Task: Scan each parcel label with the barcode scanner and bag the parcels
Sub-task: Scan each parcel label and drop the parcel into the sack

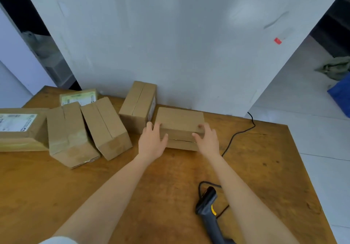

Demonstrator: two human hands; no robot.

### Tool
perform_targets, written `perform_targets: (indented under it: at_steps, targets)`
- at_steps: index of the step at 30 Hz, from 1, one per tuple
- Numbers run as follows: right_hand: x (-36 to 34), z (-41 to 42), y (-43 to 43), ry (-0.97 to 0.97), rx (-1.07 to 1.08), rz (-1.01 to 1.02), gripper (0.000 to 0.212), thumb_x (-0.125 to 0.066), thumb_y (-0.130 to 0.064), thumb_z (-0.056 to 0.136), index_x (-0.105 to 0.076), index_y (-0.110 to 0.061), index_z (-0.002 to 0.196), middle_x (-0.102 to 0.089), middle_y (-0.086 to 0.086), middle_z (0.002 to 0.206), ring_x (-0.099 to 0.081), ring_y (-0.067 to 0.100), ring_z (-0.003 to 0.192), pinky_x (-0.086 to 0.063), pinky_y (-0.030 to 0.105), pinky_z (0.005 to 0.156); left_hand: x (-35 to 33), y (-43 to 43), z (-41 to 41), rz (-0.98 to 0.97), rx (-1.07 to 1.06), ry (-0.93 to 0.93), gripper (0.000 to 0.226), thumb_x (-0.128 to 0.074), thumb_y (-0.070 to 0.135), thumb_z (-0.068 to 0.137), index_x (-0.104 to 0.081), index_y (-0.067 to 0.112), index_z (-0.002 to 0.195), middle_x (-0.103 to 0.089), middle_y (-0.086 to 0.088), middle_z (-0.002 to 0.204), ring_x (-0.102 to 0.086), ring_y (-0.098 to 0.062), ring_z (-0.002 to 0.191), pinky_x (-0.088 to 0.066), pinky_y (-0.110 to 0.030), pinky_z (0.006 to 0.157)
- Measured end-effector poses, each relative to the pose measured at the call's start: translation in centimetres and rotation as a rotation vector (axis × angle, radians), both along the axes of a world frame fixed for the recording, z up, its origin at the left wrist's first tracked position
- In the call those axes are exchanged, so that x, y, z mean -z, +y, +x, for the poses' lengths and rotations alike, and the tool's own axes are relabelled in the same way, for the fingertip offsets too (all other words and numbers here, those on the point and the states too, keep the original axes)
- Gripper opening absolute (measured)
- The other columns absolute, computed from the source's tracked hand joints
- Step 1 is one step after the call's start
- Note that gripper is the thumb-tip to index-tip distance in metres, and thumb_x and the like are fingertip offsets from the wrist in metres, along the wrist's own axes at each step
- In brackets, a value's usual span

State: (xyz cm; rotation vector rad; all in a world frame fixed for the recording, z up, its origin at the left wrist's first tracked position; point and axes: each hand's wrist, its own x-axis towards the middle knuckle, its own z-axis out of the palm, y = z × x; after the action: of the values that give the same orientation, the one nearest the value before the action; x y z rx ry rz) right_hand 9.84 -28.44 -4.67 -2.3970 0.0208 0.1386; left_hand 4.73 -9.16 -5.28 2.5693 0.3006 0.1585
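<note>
A brown cardboard parcel [180, 122] lies flat on the wooden table [132, 187] near the white wall. My left hand [152, 142] grips its left end, thumb on the front face. My right hand [207, 140] grips its right end, fingers curled over the top edge. No label shows on its visible faces. A black barcode scanner [208, 208] with a yellow trigger lies on the table near my right forearm, its cable running back toward the wall.
Several other cardboard parcels lie to the left: one upright [139, 106] beside the held parcel, two tilted [106, 128] [70, 135], and two with white labels up [19, 128] [78, 96]. The table's right edge drops to a pale floor with a blue object [341, 95].
</note>
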Motion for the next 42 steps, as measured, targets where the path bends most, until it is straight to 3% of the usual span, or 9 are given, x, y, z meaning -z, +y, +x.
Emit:
perform_targets:
  at_steps: [6, 11, 15, 19, 21, 27, 31, 35, 42]
  targets:
    - [-4.1, -1.9, 1.7, -0.036, 0.090, -0.043, 0.041, -0.060, -0.041, 0.091, -0.051, -0.019, 0.124, -0.062, 0.004, 0.123, -0.057, 0.025, 0.112, -0.042, 0.032, 0.081, -2.3, 2.9, -5.4, 0.121, 0.091, 0.016, 0.112, -0.054, 0.087, 0.059, -0.029, 0.021, 0.146, -0.041, -0.001, 0.130, -0.042, -0.020, 0.120, -0.045, -0.043, 0.101]
    - [-5.6, -6.3, 4.6, 0.125, 0.081, -0.268, 0.049, -0.062, -0.045, 0.088, -0.051, -0.016, 0.126, -0.062, 0.008, 0.122, -0.059, 0.029, 0.110, -0.042, 0.031, 0.072, -2.9, 5.2, -10.9, 0.204, 0.200, 0.357, 0.137, -0.072, 0.080, 0.043, -0.006, 0.026, 0.151, -0.020, -0.010, 0.144, -0.021, -0.033, 0.136, -0.032, -0.050, 0.110]
    - [-4.9, -10.0, 6.3, 0.212, 0.028, -0.324, 0.054, -0.061, -0.048, 0.087, -0.055, -0.013, 0.127, -0.061, 0.010, 0.127, -0.057, 0.030, 0.115, -0.045, 0.034, 0.081, -2.5, 8.2, -14.2, 0.155, 0.260, 0.558, 0.139, -0.064, 0.089, 0.037, -0.015, 0.028, 0.151, -0.029, -0.011, 0.142, -0.029, -0.032, 0.134, -0.035, -0.050, 0.108]
    - [-3.9, -13.2, 7.5, 0.402, -0.114, -0.072, 0.082, -0.054, -0.068, 0.081, -0.047, -0.012, 0.140, -0.050, 0.009, 0.143, -0.048, 0.029, 0.129, -0.039, 0.041, 0.106, -1.1, 10.3, -16.3, -0.187, 0.162, 0.620, 0.135, -0.054, 0.095, 0.040, -0.028, 0.023, 0.151, -0.024, -0.012, 0.154, -0.028, -0.032, 0.140, -0.029, -0.047, 0.111]
    - [-3.4, -14.7, 7.5, 0.487, -0.163, 0.033, 0.088, -0.062, -0.072, 0.071, -0.050, -0.017, 0.138, -0.051, 0.004, 0.142, -0.050, 0.025, 0.126, -0.038, 0.043, 0.105, -0.1, 10.5, -17.2, -0.308, 0.060, 0.580, 0.127, -0.053, 0.093, 0.050, -0.033, 0.017, 0.149, -0.032, -0.012, 0.154, -0.035, -0.031, 0.138, -0.034, -0.046, 0.109]
    - [-1.6, -15.7, 6.1, 0.498, -0.183, 0.157, 0.074, -0.083, -0.036, 0.070, -0.048, -0.027, 0.135, -0.049, 0.003, 0.135, -0.054, 0.021, 0.109, -0.047, 0.037, 0.080, 0.9, 9.3, -18.7, -0.585, -0.156, 0.522, 0.107, -0.062, 0.081, 0.061, -0.039, 0.010, 0.138, -0.053, -0.008, 0.135, -0.054, -0.026, 0.117, -0.049, -0.039, 0.086]
    - [-1.8, -14.8, 5.6, 0.390, -0.296, 0.187, 0.079, -0.085, -0.030, 0.069, -0.045, -0.026, 0.137, -0.044, 0.003, 0.140, -0.044, 0.023, 0.128, -0.041, 0.037, 0.099, -0.2, 9.6, -19.0, -0.774, -0.084, 0.864, 0.120, -0.077, 0.071, 0.055, -0.024, 0.019, 0.149, -0.040, -0.011, 0.149, -0.040, -0.036, 0.134, -0.037, -0.054, 0.106]
    - [-2.5, -14.2, 6.9, 0.390, -0.544, 0.092, 0.076, -0.084, -0.026, 0.070, -0.047, -0.026, 0.136, -0.049, -0.001, 0.138, -0.045, 0.017, 0.129, -0.040, 0.036, 0.103, 0.4, 8.9, -20.4, -0.814, 0.016, 1.051, 0.106, -0.082, 0.055, 0.062, -0.026, 0.025, 0.146, -0.050, -0.006, 0.142, -0.044, -0.030, 0.132, -0.028, -0.052, 0.114]
    - [-1.0, -15.0, 10.1, 0.467, -0.822, 0.031, 0.060, -0.081, -0.011, 0.073, -0.058, -0.021, 0.128, -0.059, 0.003, 0.134, -0.053, 0.016, 0.124, -0.043, 0.034, 0.101, 3.1, 5.5, -22.1, -0.981, -0.011, 0.831, 0.107, -0.088, 0.050, 0.058, -0.026, 0.036, 0.145, -0.068, 0.000, 0.120, -0.062, -0.021, 0.112, -0.043, -0.044, 0.105]
